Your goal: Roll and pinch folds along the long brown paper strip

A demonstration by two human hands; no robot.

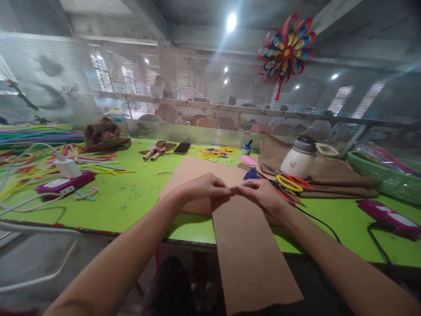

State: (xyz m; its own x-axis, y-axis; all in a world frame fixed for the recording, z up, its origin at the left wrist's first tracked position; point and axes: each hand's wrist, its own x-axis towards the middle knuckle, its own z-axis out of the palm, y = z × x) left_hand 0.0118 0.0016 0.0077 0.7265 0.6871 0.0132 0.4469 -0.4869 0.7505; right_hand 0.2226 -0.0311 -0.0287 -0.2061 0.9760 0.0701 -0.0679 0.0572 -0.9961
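Observation:
A long strip of brown kraft paper (250,250) runs from the tabletop over the front edge and hangs toward me. My left hand (208,186) pinches the left part of its far end between thumb and fingers. On the right part of that same end, my right hand (261,191) is closed in a like pinch. The end looks folded or rolled over into a narrow band between the thumbs. Beneath both hands lies a wider brown sheet (194,171) flat on the green table (108,193). A dark blue object (251,174) sits just beyond my right hand.
Right of my hands are scissors with yellow handles (289,183), a pale bottle (297,158), folded brown paper (342,175) and a green basket (378,177). Purple power strips (66,184) and cables lie at both sides. A phone (182,148) and small scraps (215,152) are farther back.

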